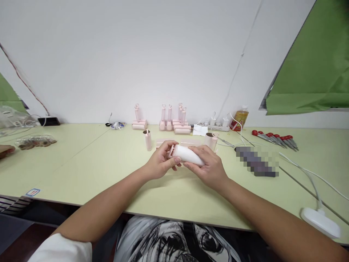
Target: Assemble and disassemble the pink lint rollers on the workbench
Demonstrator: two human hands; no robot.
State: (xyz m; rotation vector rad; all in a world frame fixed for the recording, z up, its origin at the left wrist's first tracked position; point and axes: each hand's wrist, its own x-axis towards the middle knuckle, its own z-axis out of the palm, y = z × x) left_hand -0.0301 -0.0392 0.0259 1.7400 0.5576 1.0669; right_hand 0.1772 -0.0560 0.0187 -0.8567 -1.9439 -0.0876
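My left hand (163, 161) and my right hand (209, 165) hold a lint roller (188, 154) level above the table. Its white roll lies between them, tilted slightly down to the right. The left fingers close round the pink end piece, with the thumb on the roll. My right hand wraps round the roll's other end, hiding it. Just behind my hands, pink covers (192, 142) lie partly hidden. Pink handles stand to either side, the left handle (148, 141) and the right handle (214, 141), each by a roll with a brown core.
Several pink lint rollers (182, 129) stand along the wall. To the right are a bottle (240, 118), red-tipped tools (275, 139), a blurred dark object (256, 162) and a white charger (320, 222) with cables. Another person's hand (7, 150) shows far left, near bagged parts (36, 141).
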